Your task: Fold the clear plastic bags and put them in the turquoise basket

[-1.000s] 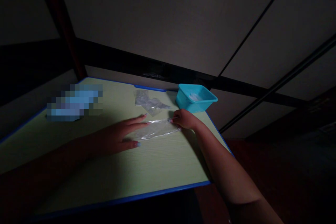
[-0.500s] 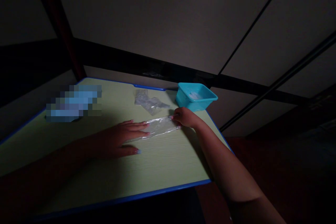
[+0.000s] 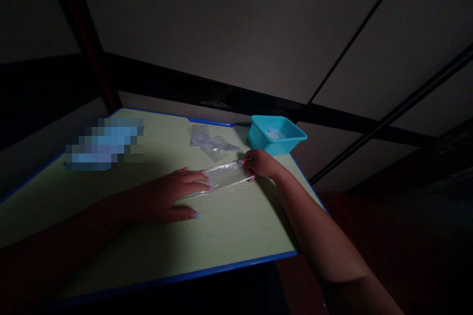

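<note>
A clear plastic bag (image 3: 228, 176) lies stretched flat on the pale table (image 3: 236, 226). My left hand (image 3: 177, 192) rests palm down over its left end, fingers spread and the thumb apart on the tabletop. At the other end, my right hand (image 3: 260, 163) pinches the bag's edge between thumb and fingers. Just beyond the bag lie crumpled clear plastic bags (image 3: 212, 142); how many cannot be made out.
Close behind my right hand stands a turquoise plastic basket (image 3: 277, 145) with something whitish inside. A blurred-out blue item (image 3: 107, 145) lies at the table's left. Blue edging rims the table, and a panelled wall (image 3: 207, 24) rises behind it.
The plastic between my hands looks smoother and flatter. My left hand has shifted very slightly to the right; the right hand has hardly moved.
</note>
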Demonstrator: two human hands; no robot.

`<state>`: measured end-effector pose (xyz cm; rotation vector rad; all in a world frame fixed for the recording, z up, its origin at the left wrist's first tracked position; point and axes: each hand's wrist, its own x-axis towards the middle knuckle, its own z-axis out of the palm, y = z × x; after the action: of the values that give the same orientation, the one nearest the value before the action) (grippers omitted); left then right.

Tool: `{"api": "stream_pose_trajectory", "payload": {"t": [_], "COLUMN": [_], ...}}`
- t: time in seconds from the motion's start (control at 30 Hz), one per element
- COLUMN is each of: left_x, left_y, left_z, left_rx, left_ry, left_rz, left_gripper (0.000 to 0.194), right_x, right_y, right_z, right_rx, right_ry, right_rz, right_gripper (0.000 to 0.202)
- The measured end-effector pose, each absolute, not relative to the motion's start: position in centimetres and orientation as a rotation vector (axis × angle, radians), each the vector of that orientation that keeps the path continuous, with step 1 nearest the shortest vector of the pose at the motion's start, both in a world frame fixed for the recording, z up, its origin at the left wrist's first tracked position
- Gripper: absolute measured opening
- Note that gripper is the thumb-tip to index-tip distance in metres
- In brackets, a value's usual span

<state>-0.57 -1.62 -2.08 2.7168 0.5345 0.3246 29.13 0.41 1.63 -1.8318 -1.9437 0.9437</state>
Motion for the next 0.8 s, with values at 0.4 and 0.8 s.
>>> {"api": "stream_pose_trajectory", "payload": {"t": [0.4,0.8], "left_x": [-0.42,-0.18], "left_y": [-1.90,-1.96], "left_z": [-1.80,-1.65], "left_rx": [2.741,2.765], "left_ry": [0.555,0.558], "left_rz": [0.309,0.302], "left_gripper": [0.056,0.059], "right_x": [29.04,29.21], "right_y": [0.34,0.61], "right_z": [1.61,1.65], "right_rx": [-1.715,-1.593], "right_ry": [-1.826,-1.694], "right_rz": [0.979,0.980], "right_gripper": [0.027,0.028]}}
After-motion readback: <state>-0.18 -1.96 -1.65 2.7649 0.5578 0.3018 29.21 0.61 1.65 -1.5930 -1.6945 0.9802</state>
